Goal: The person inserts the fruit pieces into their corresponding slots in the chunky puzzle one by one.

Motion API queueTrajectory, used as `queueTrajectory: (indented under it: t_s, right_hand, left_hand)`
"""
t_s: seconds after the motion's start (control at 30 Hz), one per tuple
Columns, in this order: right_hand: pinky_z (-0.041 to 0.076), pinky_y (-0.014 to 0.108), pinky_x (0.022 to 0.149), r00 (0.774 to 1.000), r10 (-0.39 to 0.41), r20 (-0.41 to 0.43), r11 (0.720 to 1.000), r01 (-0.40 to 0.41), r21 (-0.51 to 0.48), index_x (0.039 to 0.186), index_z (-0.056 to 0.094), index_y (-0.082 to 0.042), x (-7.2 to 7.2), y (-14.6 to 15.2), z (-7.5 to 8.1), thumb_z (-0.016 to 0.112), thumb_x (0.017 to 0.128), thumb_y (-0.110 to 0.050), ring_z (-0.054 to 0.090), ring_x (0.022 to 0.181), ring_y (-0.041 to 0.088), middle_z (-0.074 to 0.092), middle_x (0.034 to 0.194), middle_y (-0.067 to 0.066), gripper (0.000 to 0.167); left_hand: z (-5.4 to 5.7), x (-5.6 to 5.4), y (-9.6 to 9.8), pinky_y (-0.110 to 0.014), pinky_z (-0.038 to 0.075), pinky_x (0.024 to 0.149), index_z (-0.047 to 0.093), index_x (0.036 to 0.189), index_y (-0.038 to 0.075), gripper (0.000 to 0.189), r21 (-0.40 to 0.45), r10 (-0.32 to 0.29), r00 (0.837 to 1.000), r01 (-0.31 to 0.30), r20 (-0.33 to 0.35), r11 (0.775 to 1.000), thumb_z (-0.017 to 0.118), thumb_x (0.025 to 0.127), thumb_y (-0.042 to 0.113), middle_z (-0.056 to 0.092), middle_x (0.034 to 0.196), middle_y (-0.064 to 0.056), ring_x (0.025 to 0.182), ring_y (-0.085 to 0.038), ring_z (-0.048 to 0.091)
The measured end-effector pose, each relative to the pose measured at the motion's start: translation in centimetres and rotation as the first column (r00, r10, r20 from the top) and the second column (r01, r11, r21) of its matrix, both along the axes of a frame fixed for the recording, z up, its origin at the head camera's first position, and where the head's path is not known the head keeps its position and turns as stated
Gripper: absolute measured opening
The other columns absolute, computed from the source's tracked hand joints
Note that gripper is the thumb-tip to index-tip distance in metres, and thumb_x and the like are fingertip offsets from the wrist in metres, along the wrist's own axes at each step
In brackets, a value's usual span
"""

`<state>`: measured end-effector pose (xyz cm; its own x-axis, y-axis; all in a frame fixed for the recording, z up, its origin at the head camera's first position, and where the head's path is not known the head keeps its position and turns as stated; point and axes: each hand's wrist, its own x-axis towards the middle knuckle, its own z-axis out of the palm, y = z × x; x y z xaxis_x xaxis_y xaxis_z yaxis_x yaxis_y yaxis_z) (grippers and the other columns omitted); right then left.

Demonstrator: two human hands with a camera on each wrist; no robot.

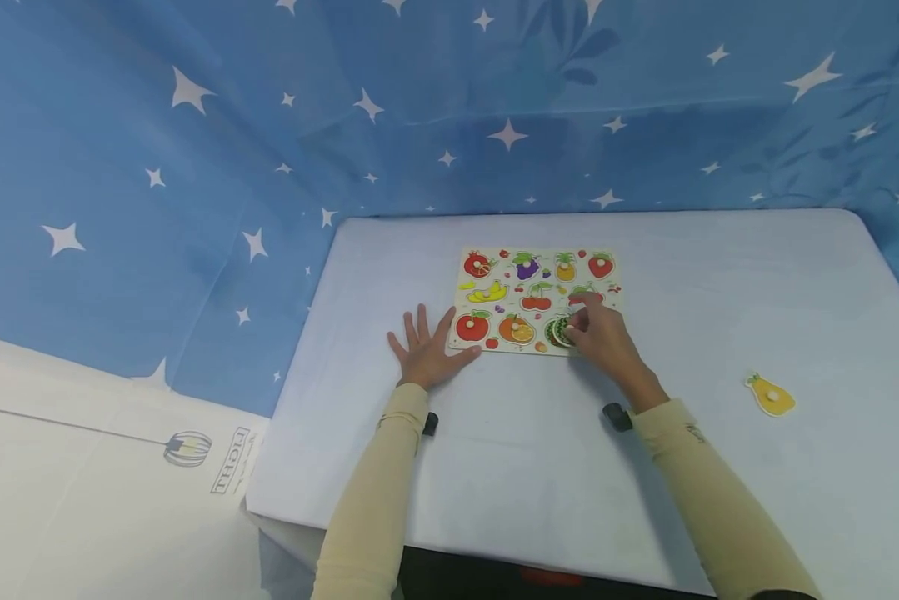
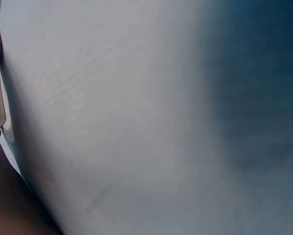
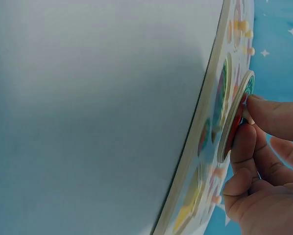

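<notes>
A wooden fruit puzzle board (image 1: 527,351) lies on the white-covered table. My right hand (image 1: 608,340) pinches a round watermelon puzzle piece (image 3: 237,115) between thumb and fingers, tilted close over the board's front right part. Beneath it, the right wrist view shows a printed watermelon shape on the board, with a yellow shape (image 3: 188,200) closer to the bottom of that view. With fingers spread, my left hand (image 1: 428,360) rests at the board's front left corner, thumb and a finger touching its edges. Only a sliver of that hand and board shows in the left wrist view.
A yellow pear piece (image 1: 771,397) with a small knob lies on the table to the right. Knobbed fruit pieces sit in the board, among them an apple (image 1: 472,327), an orange (image 1: 516,330) and bananas (image 1: 488,292). A blue star-patterned curtain (image 1: 419,142) hangs behind the table.
</notes>
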<state>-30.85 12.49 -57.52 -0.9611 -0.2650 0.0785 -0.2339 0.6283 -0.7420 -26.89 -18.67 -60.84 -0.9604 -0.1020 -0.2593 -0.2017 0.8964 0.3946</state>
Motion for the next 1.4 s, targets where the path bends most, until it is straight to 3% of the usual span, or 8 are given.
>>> queueTrajectory:
  t_s: [0.33,0.67,1.0,1.27,1.4]
  right_hand:
    - [0.052,0.05,0.084,0.999,0.0,0.039,1.0,-0.001,0.02,0.147,0.051,0.004,-0.7,-1.2,-0.6,0.075,0.095,0.007,0.064,0.09,0.034,0.07,0.098,0.018,0.058]
    - [0.051,0.048,0.082,0.998,0.025,0.05,0.999,-0.028,0.046,0.148,0.05,0.005,-1.0,-2.1,-0.7,0.073,0.095,0.006,0.063,0.09,0.034,0.071,0.099,0.019,0.057]
    - [0.048,0.045,0.077,0.998,-0.003,0.063,0.994,-0.003,0.105,0.147,0.05,0.005,-0.7,-2.5,-0.8,0.07,0.098,0.004,0.058,0.085,0.033,0.066,0.098,0.02,0.053]
    - [0.052,0.043,0.077,0.99,0.066,0.122,0.987,-0.083,0.138,0.15,0.046,0.004,-1.0,-2.5,-0.5,0.068,0.1,0.003,0.059,0.087,0.033,0.065,0.099,0.019,0.055]
    - [0.052,0.044,0.077,0.99,0.083,0.112,0.985,-0.099,0.145,0.152,0.044,0.005,-1.1,-2.3,-0.5,0.068,0.099,0.004,0.059,0.086,0.032,0.066,0.099,0.019,0.058]
  left_hand:
    - [1.2,0.3,0.4,-0.071,-0.017,0.12,0.018,0.173,0.04,0.098,-0.011,0.0,0.999,0.0,0.037,1.0,0.064,0.093,0.073,-0.016,0.179,-0.01,0.161,-0.036,-0.022]
    - [1.2,0.4,0.4,-0.072,-0.017,0.119,0.022,0.172,0.037,0.098,0.014,0.005,1.0,-0.005,0.008,1.0,0.067,0.092,0.071,-0.011,0.179,-0.013,0.162,-0.038,-0.019]
    - [1.5,0.5,0.6,-0.071,-0.017,0.12,0.022,0.173,0.036,0.097,0.01,0.001,1.0,-0.001,0.003,1.0,0.066,0.093,0.07,-0.012,0.179,-0.013,0.161,-0.038,-0.019]
    - [1.5,0.6,0.7,-0.071,-0.017,0.119,0.022,0.173,0.036,0.097,0.013,0.007,1.0,-0.007,0.0,1.0,0.067,0.093,0.068,-0.012,0.179,-0.013,0.161,-0.037,-0.019]
    - [1.2,0.4,0.5,-0.07,-0.019,0.119,0.021,0.173,0.036,0.098,0.02,0.008,1.0,-0.008,0.003,1.0,0.067,0.093,0.068,-0.013,0.179,-0.013,0.161,-0.037,-0.02]
